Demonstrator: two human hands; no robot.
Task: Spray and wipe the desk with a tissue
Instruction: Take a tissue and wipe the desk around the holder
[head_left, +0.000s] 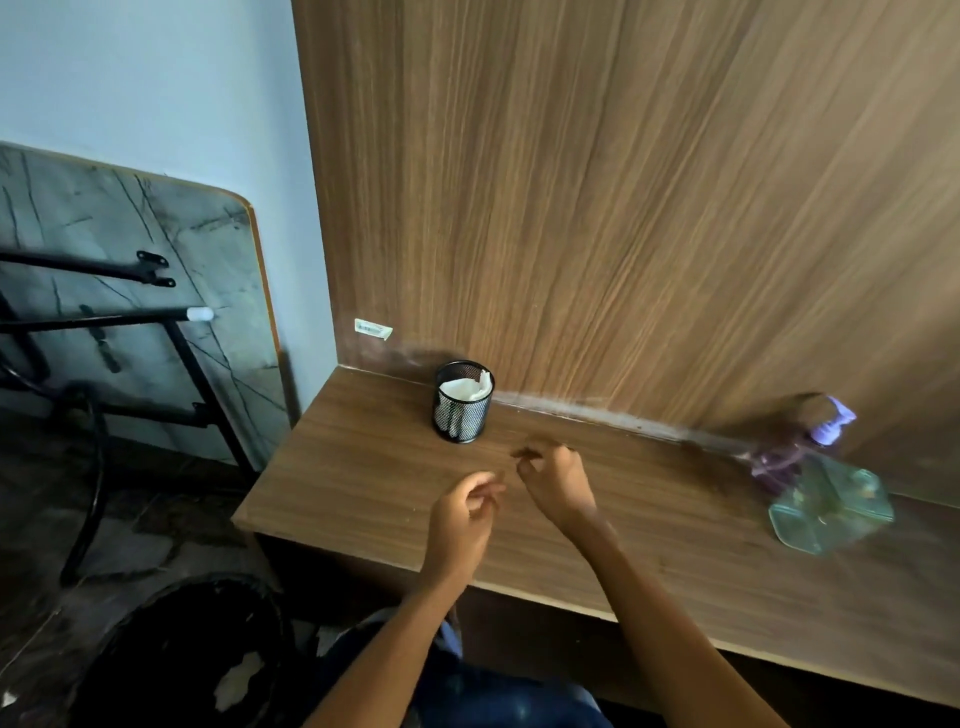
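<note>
Tissue (470, 388) sits crumpled inside the black mesh cup (462, 402) at the desk's (363, 467) back edge. My left hand (462, 519) and right hand (558, 480) hover loosely curled, empty. Spray bottle (815, 483), far right, is blurred.

We look down on a desk (363, 467) set against a wall panel (623, 208) behind it. A mesh cup (463, 402) stands near the desk's back edge, left of centre, with tissue (467, 388) inside it. A spray bottle (821, 483) sits on the desk far to the right. Both hands hover over the desk in front of the cup, left hand (462, 514) just beside right hand (558, 480). A folded table (130, 312) leans against the wall left of the desk.
</note>
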